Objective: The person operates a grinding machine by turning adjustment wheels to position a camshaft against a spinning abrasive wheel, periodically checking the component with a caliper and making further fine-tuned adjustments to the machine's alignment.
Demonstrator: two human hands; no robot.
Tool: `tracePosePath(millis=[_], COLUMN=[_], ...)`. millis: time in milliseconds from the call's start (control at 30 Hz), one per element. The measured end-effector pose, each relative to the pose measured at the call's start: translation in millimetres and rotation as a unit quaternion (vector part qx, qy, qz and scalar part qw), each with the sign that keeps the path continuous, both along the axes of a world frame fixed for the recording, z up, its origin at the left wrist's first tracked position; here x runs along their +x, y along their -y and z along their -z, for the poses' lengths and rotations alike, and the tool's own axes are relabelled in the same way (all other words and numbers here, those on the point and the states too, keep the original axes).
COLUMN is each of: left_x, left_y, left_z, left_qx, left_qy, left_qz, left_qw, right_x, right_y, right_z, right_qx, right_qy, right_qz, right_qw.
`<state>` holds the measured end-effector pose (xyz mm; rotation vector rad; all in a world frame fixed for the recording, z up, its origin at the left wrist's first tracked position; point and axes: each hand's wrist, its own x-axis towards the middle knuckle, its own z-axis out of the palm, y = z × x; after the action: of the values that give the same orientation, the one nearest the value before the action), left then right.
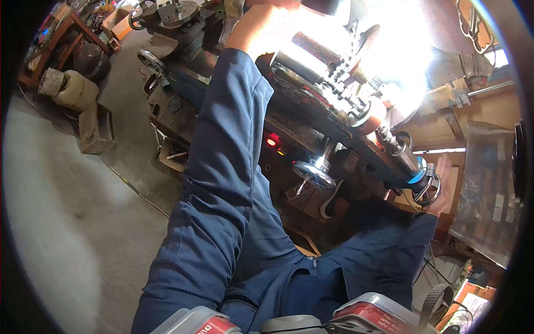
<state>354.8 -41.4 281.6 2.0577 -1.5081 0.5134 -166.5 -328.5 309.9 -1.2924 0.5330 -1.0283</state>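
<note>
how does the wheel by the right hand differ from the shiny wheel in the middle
The end wheel has the right hand beside it; the shiny wheel has no hand near it. The end wheel looks smaller, the shiny wheel broader. A blue band adjoins the end wheel, but not the shiny wheel. Both look round.

Shiny handwheel (429,190), metal, apparently tilted

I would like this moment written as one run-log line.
left hand: at machine, grip lost in glare | right hand: open, at end handwheel | chrome handwheel: untouched
</note>
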Motion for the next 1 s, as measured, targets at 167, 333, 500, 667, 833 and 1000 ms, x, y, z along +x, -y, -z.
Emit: tracePosePath(millis=[167, 333, 500, 667, 833, 1000], left_x=[4, 1, -16, -39, -67, -90], left_y=[-6, -25, -29, -30, -85, -114], left_z=[6, 8, -29, -25, 9, 79], left_qx=[0.02, -0.051, -0.01, -0.41, -0.465, -0.177], left_qy=[-0.072, -0.183, -0.241, -0.199, -0.381, -0.601], left_qz=[-0.046, 0.053, 0.006, -0.171, -0.257, -0.206], left_qw=[0.996, 0.98, 0.97, 0.874, 0.757, 0.751], right_x=[-5, -1, 20, 97, 250, 355], right_y=[11, -1, -76, -223, -296, -303], right_z=[24, 11, 9, 63, 114, 160], right_qx=[-0.004, 0.005, -0.229, -0.395, 0.117, 0.499], right_qy=[-0.002, -0.116, -0.221, -0.318, -0.161, -0.03], right_qz=[-0.099, 0.076, 0.441, 0.043, -0.275, -0.221], right_qw=[0.995, 0.99, 0.839, 0.861, 0.94, 0.837])
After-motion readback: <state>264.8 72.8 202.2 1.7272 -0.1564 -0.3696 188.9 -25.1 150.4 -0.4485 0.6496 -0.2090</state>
